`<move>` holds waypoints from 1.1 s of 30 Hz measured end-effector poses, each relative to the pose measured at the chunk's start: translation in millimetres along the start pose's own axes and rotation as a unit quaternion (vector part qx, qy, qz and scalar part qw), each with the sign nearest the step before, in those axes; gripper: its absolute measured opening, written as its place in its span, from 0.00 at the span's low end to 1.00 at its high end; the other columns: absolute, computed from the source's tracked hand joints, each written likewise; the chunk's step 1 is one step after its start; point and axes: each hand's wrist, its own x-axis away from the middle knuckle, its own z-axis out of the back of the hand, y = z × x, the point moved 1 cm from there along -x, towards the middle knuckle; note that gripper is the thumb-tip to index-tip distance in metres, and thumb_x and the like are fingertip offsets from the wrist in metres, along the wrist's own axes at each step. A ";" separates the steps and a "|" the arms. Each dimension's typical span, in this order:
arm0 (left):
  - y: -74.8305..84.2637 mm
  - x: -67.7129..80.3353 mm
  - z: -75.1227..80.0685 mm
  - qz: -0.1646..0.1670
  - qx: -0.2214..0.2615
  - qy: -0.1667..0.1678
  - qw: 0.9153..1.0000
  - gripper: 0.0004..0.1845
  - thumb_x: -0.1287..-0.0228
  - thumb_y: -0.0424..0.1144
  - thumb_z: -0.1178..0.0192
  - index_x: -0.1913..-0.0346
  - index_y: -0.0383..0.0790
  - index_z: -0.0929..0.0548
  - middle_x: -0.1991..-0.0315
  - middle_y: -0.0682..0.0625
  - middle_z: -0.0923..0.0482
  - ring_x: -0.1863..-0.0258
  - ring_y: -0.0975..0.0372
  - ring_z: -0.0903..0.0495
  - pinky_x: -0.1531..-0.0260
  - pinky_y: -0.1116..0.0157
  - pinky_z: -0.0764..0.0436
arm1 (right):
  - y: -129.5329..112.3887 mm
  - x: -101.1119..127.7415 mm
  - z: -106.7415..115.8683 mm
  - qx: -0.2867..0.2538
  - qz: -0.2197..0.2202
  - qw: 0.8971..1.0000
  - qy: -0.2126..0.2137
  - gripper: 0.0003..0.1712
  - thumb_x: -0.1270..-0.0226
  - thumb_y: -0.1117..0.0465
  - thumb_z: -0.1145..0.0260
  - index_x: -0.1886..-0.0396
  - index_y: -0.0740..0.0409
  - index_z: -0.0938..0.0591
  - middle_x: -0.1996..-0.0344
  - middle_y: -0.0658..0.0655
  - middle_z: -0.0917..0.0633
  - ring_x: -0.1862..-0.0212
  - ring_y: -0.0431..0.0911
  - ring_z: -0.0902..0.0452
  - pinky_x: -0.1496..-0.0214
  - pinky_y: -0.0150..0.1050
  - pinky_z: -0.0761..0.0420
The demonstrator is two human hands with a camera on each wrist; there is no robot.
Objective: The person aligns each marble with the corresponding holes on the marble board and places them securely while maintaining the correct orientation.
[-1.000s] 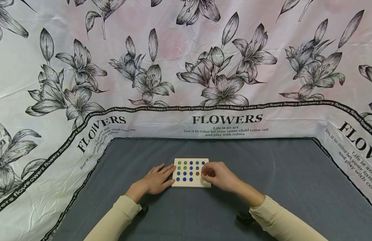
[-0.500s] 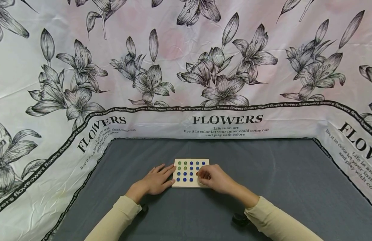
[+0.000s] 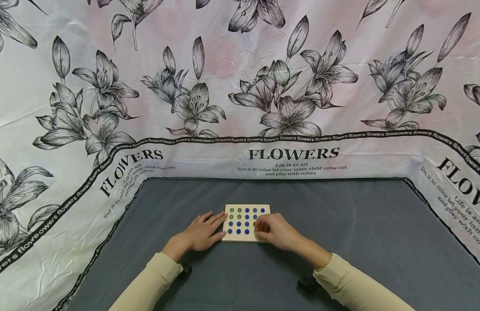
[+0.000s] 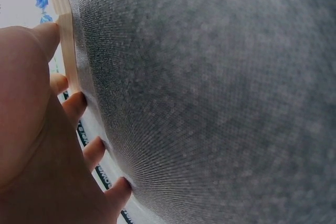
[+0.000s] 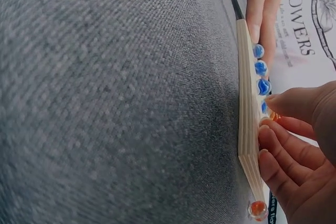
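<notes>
A pale wooden board (image 3: 243, 237) lies on the grey cloth, bearing rows of glass marbles in round hollows. Green marbles (image 3: 232, 210) sit at its far left; blue marbles (image 3: 238, 231) fill much of the rest. My left hand (image 3: 200, 233) rests at the board's left edge, fingers spread and thumb touching the side. Over the near right part, my right hand (image 3: 279, 233) pinches an orange marble (image 5: 275, 115) between thumb and index finger, low against the board. Its other fingers touch the board's edge and hide the near right hollows in the head view.
A clear orange marble (image 5: 258, 210) is visible by the board's far right corner in the right wrist view. Grey cloth (image 3: 360, 233) surrounds the board. Behind it rises a white flower-printed sheet (image 3: 209, 160).
My right hand has moved left and slightly nearer, from the board's right edge to the near row, bringing the marble down there. The left hand has stayed still.
</notes>
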 end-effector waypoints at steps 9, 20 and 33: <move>1.7 2.1 1.2 0.002 0.004 -0.002 1.000 0.33 0.18 0.56 0.55 0.18 0.49 0.43 0.18 0.51 0.48 0.20 0.43 0.51 0.24 0.38 0.49 | -2.8 -0.9 -3.0 0.032 0.009 0.999 0.002 0.03 0.38 0.70 0.27 0.66 0.59 0.13 0.71 0.48 0.16 0.71 0.34 0.24 0.67 0.32 0.21; 0.2 0.9 0.1 -0.002 0.001 0.001 1.000 0.33 0.17 0.56 0.55 0.18 0.49 0.43 0.18 0.51 0.48 0.20 0.43 0.51 0.24 0.39 0.49 | -2.5 -0.1 -2.8 0.022 0.012 1.000 -0.001 0.04 0.37 0.70 0.27 0.66 0.58 0.12 0.71 0.49 0.15 0.71 0.34 0.23 0.67 0.32 0.21; -6.9 -3.1 -7.7 -0.008 0.023 0.007 1.000 0.34 0.18 0.57 0.55 0.17 0.50 0.46 0.17 0.52 0.52 0.19 0.43 0.54 0.24 0.38 0.54 | -10.5 13.7 22.4 0.047 0.027 0.998 -0.034 0.11 0.31 0.67 0.30 0.52 0.66 0.14 0.65 0.53 0.14 0.66 0.38 0.20 0.63 0.37 0.17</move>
